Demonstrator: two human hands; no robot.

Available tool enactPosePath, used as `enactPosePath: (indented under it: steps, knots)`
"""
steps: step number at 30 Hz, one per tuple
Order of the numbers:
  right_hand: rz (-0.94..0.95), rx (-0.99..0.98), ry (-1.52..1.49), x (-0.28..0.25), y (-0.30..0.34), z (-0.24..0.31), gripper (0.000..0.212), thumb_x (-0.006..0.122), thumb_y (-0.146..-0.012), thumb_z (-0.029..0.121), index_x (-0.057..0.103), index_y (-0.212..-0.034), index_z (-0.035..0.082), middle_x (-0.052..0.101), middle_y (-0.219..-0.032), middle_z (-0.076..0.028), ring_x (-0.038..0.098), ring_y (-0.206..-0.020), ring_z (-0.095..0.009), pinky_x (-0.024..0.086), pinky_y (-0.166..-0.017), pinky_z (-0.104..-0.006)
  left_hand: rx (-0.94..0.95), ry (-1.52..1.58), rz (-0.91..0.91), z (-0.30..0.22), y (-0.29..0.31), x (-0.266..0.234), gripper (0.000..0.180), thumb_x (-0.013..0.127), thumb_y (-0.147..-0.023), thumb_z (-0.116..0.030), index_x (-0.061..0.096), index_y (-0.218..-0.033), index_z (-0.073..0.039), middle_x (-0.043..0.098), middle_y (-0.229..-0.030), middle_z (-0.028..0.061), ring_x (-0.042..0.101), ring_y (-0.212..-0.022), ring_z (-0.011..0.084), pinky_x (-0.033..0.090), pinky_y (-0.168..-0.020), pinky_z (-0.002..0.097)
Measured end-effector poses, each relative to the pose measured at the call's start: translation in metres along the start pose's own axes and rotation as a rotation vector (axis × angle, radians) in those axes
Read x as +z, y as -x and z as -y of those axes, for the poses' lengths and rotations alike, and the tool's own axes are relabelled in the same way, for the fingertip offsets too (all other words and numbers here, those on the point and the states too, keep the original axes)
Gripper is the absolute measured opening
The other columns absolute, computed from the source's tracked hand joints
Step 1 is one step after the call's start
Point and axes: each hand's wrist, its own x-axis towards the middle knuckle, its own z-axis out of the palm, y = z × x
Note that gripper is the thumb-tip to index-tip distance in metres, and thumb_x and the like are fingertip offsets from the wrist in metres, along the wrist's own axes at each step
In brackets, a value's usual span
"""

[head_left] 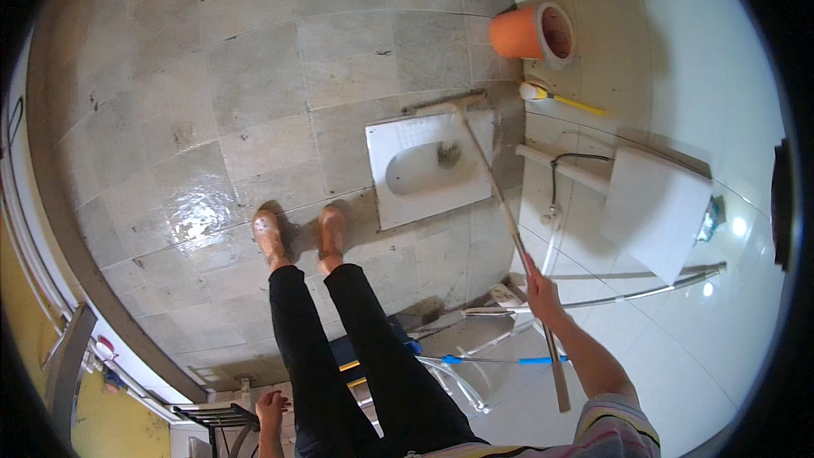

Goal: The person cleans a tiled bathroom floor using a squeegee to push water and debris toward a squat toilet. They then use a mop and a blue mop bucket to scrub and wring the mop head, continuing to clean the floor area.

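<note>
Right hand (pixel 541 290): closed round the wooden handle of a long floor tool (pixel 492 171), fist partway up the shaft. Butt end of the handle sticks out below the fist, by the forearm.

Tool location: shaft slants up and left, crossing the right-hand edge of the white squat pan (pixel 424 171). Its narrow dark crosspiece (pixel 445 103) is down at the floor (pixel 339 59), just beyond the pan's far edge. Can't tell from here if it's a brush or a squeegee.

Left hand (pixel 271 407): hanging low by the left leg, fingers loosely bent, half open. Nearest thing is a black slatted rack (pixel 216 416) just left of it; can't tell if they touch.

Person stands left of the pan, black trousers (pixel 301 331), both feet on the grey tiles. Shiny wet patch (pixel 199 212) on the floor left of the feet.

Right side: orange bucket (pixel 515 32) tilted in view at the wall base, yellow-handled brush (pixel 577 103) just below it in frame. White cistern (pixel 649 212) on the tiled wall, black hose (pixel 581 155) running to it, small teal packet (pixel 710 219) at its far side. Curved metal rail (pixel 644 293) below the cistern in frame, pole with blue sleeves (pixel 500 361) lower still, near the right leg.
</note>
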Motion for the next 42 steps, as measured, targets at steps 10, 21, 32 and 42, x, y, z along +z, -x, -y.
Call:
enactPosePath:
  steps: [10, 21, 32, 42]
  knots:
    - [-0.15, -0.246, -0.042, -0.016, 0.018, 0.104, 0.047, 0.043, -0.092, 0.006, 0.039, -0.137, 0.019, 0.06, -0.11, -0.02, 0.065, -0.082, -0.024, 0.048, -0.069, -0.0316, 0.001, 0.093, 0.011, -0.028, 0.002, -0.024, 0.026, 0.052, -0.089, -0.015, 0.059, -0.104, 0.005, 0.065, -0.08, 0.0159, 0.064, -0.065, 0.0214, 0.049, -0.055, 0.0304]
    - [-0.055, -0.202, -0.386, -0.041, -0.312, 0.427, 0.051, 0.048, -0.085, 0.008, 0.042, -0.134, 0.016, 0.057, -0.078, -0.013, 0.056, -0.069, -0.024, 0.046, -0.061, -0.0362, 0.012, 0.13, -0.039, -0.033, 0.012, -0.055, 0.026, 0.053, -0.09, -0.016, 0.059, -0.105, 0.005, 0.065, -0.082, 0.0158, 0.064, -0.069, 0.0214, 0.05, -0.058, 0.0306]
    - [-0.058, -0.157, 0.098, 0.07, -0.062, 0.135, 0.064, 0.043, -0.093, 0.014, 0.011, -0.144, 0.036, 0.057, -0.067, -0.021, 0.058, -0.059, -0.033, 0.044, -0.058, -0.0453, 0.044, 0.065, 0.021, -0.053, -0.009, -0.038, 0.023, 0.051, -0.09, -0.014, 0.06, -0.101, 0.003, 0.065, -0.08, 0.0131, 0.063, -0.065, 0.0182, 0.048, -0.056, 0.0275]
    - [0.129, 0.012, 0.182, 0.048, 0.136, 0.035, 0.053, 0.045, -0.09, 0.007, 0.032, -0.14, 0.019, 0.061, -0.08, -0.024, 0.059, -0.068, -0.042, 0.046, -0.058, -0.042, 0.128, 0.05, 0.029, -0.039, -0.014, -0.059, 0.021, 0.053, -0.089, -0.016, 0.061, -0.1, 0.0, 0.066, -0.078, 0.0114, 0.064, -0.063, 0.0171, 0.048, -0.053, 0.0257]
